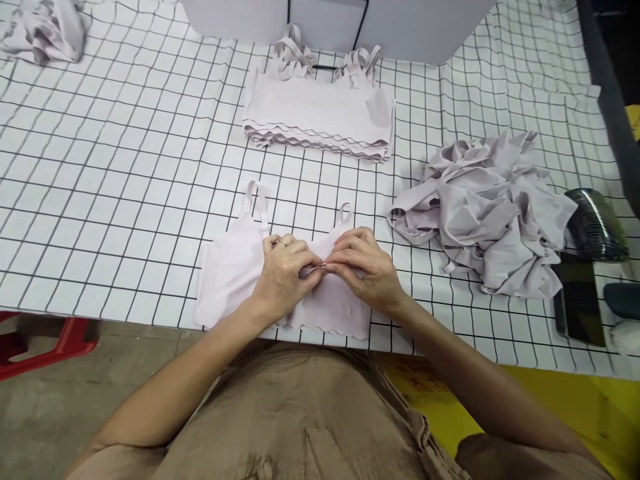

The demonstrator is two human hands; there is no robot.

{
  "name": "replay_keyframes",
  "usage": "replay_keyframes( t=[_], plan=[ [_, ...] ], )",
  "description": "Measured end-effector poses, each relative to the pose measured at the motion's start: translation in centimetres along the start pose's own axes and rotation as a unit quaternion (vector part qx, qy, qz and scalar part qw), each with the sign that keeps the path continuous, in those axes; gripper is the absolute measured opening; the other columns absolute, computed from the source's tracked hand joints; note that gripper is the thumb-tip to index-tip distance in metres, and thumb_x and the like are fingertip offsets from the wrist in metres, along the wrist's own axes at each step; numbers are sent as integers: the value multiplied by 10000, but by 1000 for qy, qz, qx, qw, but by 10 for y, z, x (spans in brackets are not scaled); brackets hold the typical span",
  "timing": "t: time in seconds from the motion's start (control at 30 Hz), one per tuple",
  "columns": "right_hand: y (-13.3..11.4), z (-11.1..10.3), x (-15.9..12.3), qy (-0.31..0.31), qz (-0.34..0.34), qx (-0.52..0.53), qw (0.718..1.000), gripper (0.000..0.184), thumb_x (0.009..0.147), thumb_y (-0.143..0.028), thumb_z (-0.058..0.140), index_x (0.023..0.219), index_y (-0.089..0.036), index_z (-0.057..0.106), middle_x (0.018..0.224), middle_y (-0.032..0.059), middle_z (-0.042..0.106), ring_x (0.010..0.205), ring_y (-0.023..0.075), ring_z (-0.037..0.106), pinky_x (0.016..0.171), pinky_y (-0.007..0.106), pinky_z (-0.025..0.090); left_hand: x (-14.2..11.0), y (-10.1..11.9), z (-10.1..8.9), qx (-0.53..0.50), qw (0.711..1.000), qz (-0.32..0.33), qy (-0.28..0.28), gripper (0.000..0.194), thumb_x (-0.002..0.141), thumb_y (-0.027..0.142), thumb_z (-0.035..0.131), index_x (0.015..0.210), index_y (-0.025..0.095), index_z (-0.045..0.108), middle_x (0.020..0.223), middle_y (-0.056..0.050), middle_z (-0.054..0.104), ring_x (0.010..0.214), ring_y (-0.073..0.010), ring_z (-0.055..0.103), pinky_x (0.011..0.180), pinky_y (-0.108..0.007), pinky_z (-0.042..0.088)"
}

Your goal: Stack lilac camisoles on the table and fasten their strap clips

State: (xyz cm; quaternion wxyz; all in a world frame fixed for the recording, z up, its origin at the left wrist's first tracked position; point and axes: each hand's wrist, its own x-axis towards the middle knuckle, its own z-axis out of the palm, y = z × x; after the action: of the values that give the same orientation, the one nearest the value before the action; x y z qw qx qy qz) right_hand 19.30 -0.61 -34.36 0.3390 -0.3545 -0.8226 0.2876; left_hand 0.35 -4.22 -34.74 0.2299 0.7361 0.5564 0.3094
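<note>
A pale pink strappy top (227,273) lies flat at the near edge of the checked table (125,187). My left hand (285,277) and my right hand (365,267) meet over its middle neckline. Both hands pinch closed on the fabric, and a small metal pin or clip (320,267) shows between the fingertips. A ring sits on a finger of my left hand. The top's two shoulder straps point away from me.
A neat stack of the same tops (320,120) lies farther back. A loose heap of tops (490,213) is at the right, another (45,30) at the far left corner. A dark phone (577,303) and a shiny dark roll (595,223) sit at the right edge. A red stool (45,343) stands below left.
</note>
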Motion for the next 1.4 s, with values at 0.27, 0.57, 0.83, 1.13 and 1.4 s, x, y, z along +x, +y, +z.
replay_keyframes(
  t=[0.27, 0.57, 0.83, 1.13, 1.4],
  plan=[
    [2, -2, 1, -18, -15, -17, 1000, 150, 934, -209, 643, 813, -254, 720, 787, 45, 690, 905, 253, 568, 856, 487, 461, -1, 0, 1, 1, 1000, 11, 6, 147, 871, 227, 711, 726, 235, 684, 684, 11, 643, 773, -197, 533, 885, -418, 319],
    [-4, -22, 17, -182, -93, -125, 971, 380, 1006, -116, 407, 737, -224, 653, 755, 37, 594, 926, 227, 507, 1073, 632, 275, 0, -1, -2, -1, 1000, 15, -20, 140, 905, 264, 694, 768, 233, 698, 749, -9, 677, 828, -217, 559, 889, -431, 323],
    [10, -39, 46, -314, -90, -85, 941, 280, 978, -206, 536, 743, -214, 687, 692, 22, 576, 858, 213, 491, 1072, 672, 274, 1, -6, -6, -12, 999, 7, -48, 124, 899, 242, 708, 776, 232, 720, 766, 1, 663, 845, -210, 558, 883, -426, 301],
    [34, -56, 109, -223, -60, -152, 961, 470, 970, -389, 593, 537, -205, 591, 550, -15, 434, 736, 178, 446, 1048, 635, 290, 3, -6, -2, -6, 999, -7, -42, 81, 863, 230, 748, 798, 224, 700, 850, 5, 716, 889, -216, 583, 901, -433, 311],
    [42, -47, 108, -123, 23, -161, 979, 111, 901, -206, 648, 837, -158, 726, 845, 79, 697, 899, 230, 625, 864, 387, 507, -6, -8, -10, 35, 998, 55, 22, 329, 873, 317, 758, 1171, 221, 656, 1069, -70, 717, 1007, -255, 652, 951, -459, 427]
  ],
)
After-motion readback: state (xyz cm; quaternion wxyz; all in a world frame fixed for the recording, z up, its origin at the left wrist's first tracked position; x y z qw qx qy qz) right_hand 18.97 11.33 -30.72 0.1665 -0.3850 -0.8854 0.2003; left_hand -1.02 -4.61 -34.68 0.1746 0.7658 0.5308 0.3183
